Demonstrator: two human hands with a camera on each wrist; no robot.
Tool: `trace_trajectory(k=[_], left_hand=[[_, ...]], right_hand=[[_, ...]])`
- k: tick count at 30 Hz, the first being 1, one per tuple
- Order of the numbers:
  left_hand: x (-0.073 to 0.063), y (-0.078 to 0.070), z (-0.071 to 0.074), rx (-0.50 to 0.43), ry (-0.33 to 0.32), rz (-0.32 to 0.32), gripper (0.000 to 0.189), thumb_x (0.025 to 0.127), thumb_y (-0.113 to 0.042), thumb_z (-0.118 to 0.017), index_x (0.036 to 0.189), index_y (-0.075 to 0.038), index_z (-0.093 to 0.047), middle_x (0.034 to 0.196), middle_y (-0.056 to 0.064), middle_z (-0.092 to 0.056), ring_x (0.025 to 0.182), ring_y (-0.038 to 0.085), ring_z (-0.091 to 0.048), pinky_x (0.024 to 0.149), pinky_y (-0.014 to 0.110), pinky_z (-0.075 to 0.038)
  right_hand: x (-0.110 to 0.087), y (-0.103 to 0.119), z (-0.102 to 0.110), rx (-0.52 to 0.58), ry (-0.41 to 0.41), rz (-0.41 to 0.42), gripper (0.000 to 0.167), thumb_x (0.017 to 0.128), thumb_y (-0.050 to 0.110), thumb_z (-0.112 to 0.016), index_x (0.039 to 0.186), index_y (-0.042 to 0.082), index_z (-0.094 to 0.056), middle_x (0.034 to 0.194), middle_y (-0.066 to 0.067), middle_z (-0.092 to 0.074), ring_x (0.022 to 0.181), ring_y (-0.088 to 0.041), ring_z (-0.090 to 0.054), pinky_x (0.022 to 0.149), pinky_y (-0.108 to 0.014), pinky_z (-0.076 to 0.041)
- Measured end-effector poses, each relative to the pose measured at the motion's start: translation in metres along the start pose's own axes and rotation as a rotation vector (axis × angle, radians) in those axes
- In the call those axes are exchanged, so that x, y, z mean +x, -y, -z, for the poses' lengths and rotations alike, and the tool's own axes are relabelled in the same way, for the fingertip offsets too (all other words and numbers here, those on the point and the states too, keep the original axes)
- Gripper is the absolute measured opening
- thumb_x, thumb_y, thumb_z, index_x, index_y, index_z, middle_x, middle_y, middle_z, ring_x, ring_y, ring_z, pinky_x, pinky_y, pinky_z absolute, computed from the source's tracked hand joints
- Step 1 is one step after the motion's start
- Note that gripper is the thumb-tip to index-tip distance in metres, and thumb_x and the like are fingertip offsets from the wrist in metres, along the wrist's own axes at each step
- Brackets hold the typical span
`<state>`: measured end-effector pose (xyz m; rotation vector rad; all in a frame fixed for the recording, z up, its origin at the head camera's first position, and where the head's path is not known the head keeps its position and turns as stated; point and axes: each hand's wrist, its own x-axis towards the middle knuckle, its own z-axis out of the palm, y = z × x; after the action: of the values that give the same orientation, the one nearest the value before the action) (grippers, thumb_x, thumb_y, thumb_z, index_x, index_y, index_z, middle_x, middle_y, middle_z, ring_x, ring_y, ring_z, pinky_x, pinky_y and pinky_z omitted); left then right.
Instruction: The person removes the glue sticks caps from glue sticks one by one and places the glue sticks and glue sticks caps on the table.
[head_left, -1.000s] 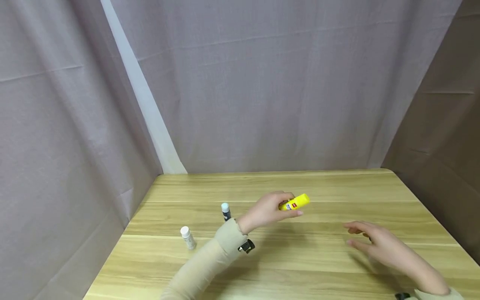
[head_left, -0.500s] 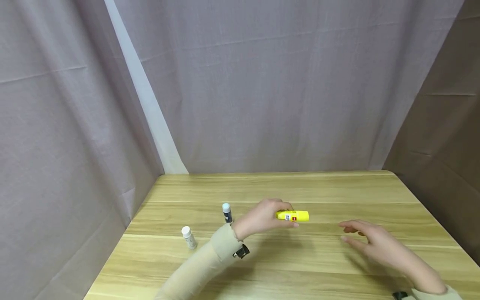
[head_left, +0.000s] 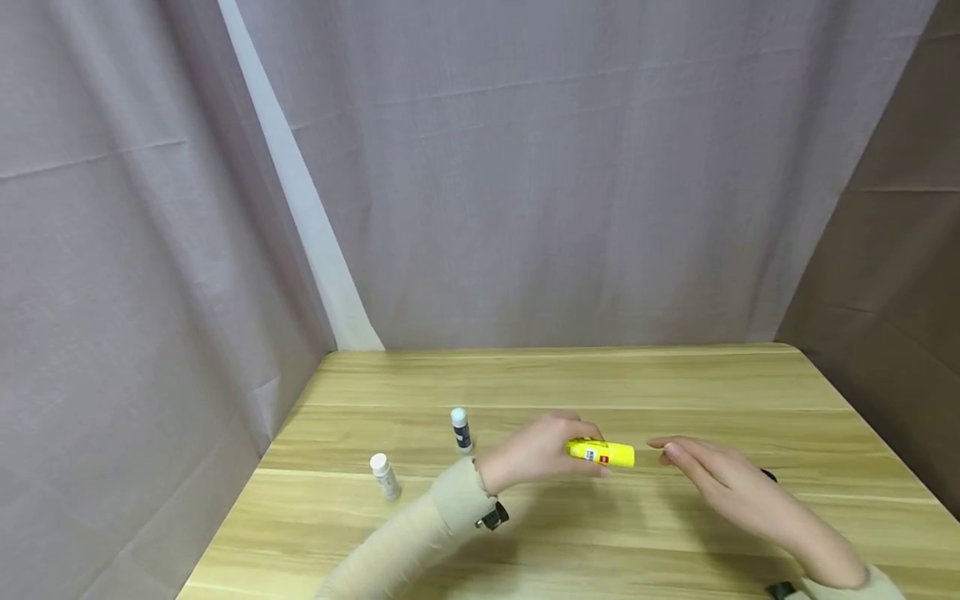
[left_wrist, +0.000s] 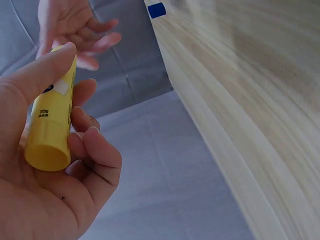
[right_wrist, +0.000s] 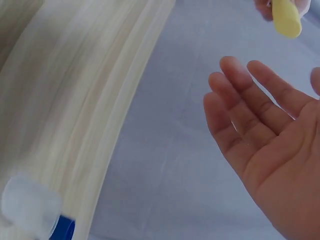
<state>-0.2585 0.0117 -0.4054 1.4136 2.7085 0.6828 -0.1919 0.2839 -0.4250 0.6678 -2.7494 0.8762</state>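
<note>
A yellow glue stick point(head_left: 609, 453) lies across the grip of my left hand point(head_left: 542, 454), held above the table with one end toward the right. In the left wrist view, the thumb presses along the glue stick point(left_wrist: 52, 115) and the fingers curl round its other side. My right hand point(head_left: 735, 486) is in the air just right of the glue stick, apart from it. The right wrist view shows this right hand point(right_wrist: 280, 150) with its palm bare and fingers loosely extended.
Left of the hands stand a white glue stick point(head_left: 385, 477) and a dark-blue one with a pale cap point(head_left: 462, 430). A white object with a blue end point(right_wrist: 30, 206) is on the wood table point(head_left: 600, 379) near the right hand. Grey curtains point(head_left: 562, 183) surround the table.
The left hand has lowered the yellow glue stick, turning it from tilted up to nearly level. The right hand has moved left toward it, its thumb coming closer to the fingers.
</note>
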Motion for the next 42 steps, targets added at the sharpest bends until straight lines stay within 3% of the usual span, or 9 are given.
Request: trace_trajectory(k=[8, 14, 28, 35, 42], left_hand=[[0.0, -0.005, -0.008, -0.021, 0.034, -0.01, 0.028, 0.089, -0.034, -0.079, 0.11, -0.016, -0.072, 0.086, -0.014, -0.057, 0.072, -0.003, -0.049, 0.063, 0.009, -0.041], [0.0, -0.009, -0.012, -0.016, 0.059, -0.012, 0.026, 0.09, -0.033, -0.078, 0.11, -0.016, -0.071, 0.085, -0.014, -0.056, 0.07, -0.003, -0.048, 0.061, 0.01, -0.04], [-0.001, -0.009, -0.016, 0.033, 0.067, -0.03, 0.036, 0.089, -0.037, -0.079, 0.117, -0.015, -0.075, 0.089, -0.013, -0.065, 0.07, -0.005, -0.05, 0.062, 0.008, -0.041], [-0.004, -0.009, -0.016, -0.094, 0.094, -0.009, 0.033, 0.09, -0.036, -0.077, 0.115, -0.015, -0.075, 0.081, -0.018, -0.066, 0.056, -0.007, -0.047, 0.055, 0.01, -0.043], [-0.005, -0.009, -0.013, -0.204, 0.137, 0.02, 0.028, 0.092, -0.033, -0.076, 0.112, -0.014, -0.075, 0.074, -0.017, -0.06, 0.055, -0.005, -0.043, 0.053, 0.012, -0.042]], right_hand=[[0.008, 0.017, -0.009, 0.067, 0.089, 0.085, 0.025, 0.105, 0.027, -0.056, 0.126, 0.019, -0.067, 0.108, 0.014, -0.067, 0.09, 0.0, -0.059, 0.068, -0.027, -0.051], [0.01, 0.02, -0.015, 0.078, 0.084, 0.165, 0.024, 0.1, 0.026, -0.065, 0.124, 0.02, -0.068, 0.107, 0.015, -0.067, 0.088, 0.001, -0.056, 0.068, -0.026, -0.05], [0.014, 0.021, -0.019, 0.099, 0.163, 0.15, 0.02, 0.098, 0.039, -0.066, 0.113, 0.026, -0.069, 0.089, 0.023, -0.062, 0.078, 0.002, -0.055, 0.059, -0.022, -0.045], [0.013, 0.022, -0.02, 0.107, 0.138, 0.179, 0.016, 0.097, 0.037, -0.067, 0.11, 0.027, -0.069, 0.085, 0.023, -0.06, 0.074, 0.001, -0.053, 0.058, -0.022, -0.044], [0.015, 0.025, -0.02, 0.083, 0.115, 0.239, 0.017, 0.097, 0.034, -0.068, 0.111, 0.026, -0.069, 0.092, 0.023, -0.063, 0.079, 0.003, -0.057, 0.064, -0.023, -0.049]])
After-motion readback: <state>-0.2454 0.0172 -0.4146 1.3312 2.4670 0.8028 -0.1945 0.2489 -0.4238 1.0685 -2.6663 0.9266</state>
